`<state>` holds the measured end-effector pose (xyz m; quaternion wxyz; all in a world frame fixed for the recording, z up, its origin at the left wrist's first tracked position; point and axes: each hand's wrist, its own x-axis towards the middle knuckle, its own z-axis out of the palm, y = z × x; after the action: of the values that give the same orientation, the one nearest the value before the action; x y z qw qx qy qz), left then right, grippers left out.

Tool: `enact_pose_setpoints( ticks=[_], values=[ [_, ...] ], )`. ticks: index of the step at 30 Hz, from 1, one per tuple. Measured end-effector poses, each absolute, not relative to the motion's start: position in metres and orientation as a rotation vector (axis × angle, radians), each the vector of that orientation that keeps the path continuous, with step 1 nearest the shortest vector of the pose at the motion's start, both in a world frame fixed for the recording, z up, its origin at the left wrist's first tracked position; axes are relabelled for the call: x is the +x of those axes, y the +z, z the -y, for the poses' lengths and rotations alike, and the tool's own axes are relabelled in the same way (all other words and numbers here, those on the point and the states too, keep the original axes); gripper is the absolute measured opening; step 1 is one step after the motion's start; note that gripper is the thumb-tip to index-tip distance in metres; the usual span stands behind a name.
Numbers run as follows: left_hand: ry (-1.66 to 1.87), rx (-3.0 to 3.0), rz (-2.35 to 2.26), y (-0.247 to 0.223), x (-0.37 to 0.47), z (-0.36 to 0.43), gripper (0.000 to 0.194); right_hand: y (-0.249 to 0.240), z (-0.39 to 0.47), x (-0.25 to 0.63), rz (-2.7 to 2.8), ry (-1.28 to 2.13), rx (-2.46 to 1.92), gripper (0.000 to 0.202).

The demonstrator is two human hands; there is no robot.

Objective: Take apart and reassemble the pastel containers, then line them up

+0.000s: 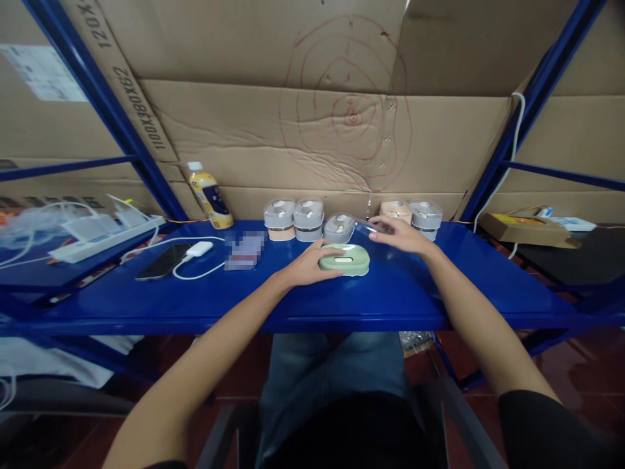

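A green oval container (352,262) rests on the blue table (234,299) in front of me. My left hand (312,264) is wrapped round its left end, thumb at the near side. My right hand (398,234) is raised beyond it to the right, its fingers closed on a clear plastic lid (366,228). That lid is next to a low grey container (338,228). Two stacked containers, one with a pink base (282,232) and one grey (309,219), stand behind to the left. Behind my right hand are a pink one (395,210) and a grey one (426,217).
A yellow bottle (211,195) stands at the back left. Nearer are a phone (163,262), a white adapter with a cable (199,249) and a blurred-out item (245,251). Cardboard (219,124) lines the back between blue posts. An open cardboard box (527,229) lies at right.
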<state>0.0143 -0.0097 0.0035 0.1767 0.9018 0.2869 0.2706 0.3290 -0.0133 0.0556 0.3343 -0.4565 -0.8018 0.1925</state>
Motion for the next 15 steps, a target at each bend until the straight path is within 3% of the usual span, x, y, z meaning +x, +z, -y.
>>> enact_pose_setpoints(
  ticks=[3,15],
  values=[
    [0.730,2.575,-0.820,0.003,0.015,0.010,0.047,0.051,0.005,0.335,1.999,0.445,-1.241,0.065],
    [0.769,2.556,-1.202,0.025,-0.027,-0.016,0.061,0.055,0.008,0.337,2.211,0.550,-1.469,0.067]
  ],
)
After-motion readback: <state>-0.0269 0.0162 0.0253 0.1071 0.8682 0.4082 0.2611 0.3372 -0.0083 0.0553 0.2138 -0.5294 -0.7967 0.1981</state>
